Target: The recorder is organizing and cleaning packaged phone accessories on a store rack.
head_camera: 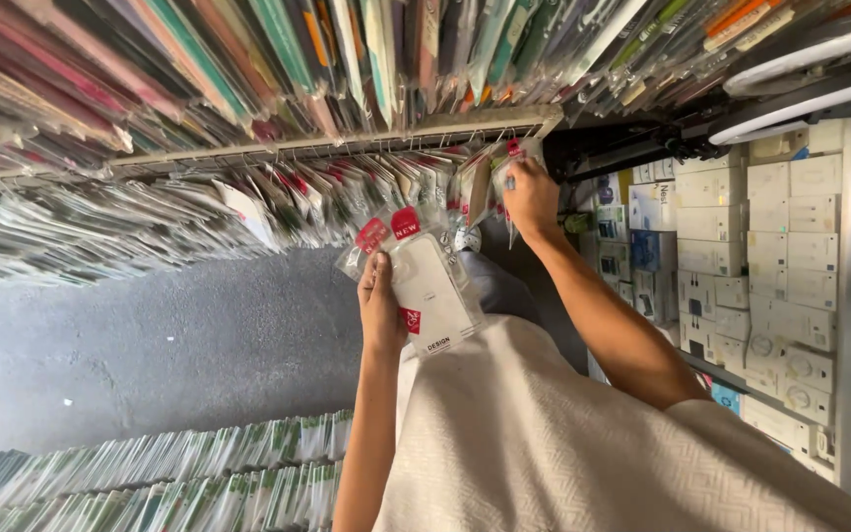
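Note:
My left hand (pixel 379 307) holds a small stack of clear plastic packets (pixel 424 281) with red tags, each containing a white phone case, in front of my chest. My right hand (pixel 530 195) reaches further out to a row of hanging packets (pixel 490 172) on a metal rail (pixel 347 141). Its fingers pinch one red-tagged packet (pixel 510 158) at the end of that row. My white garment (pixel 544 443) fills the lower middle of the view.
Dense rows of packaged phone cases (pixel 199 59) hang above and to the left, with more rows (pixel 199 473) at the lower left. White boxes (pixel 770 246) fill shelves on the right. A dark grey floor (pixel 169 345) runs between the racks.

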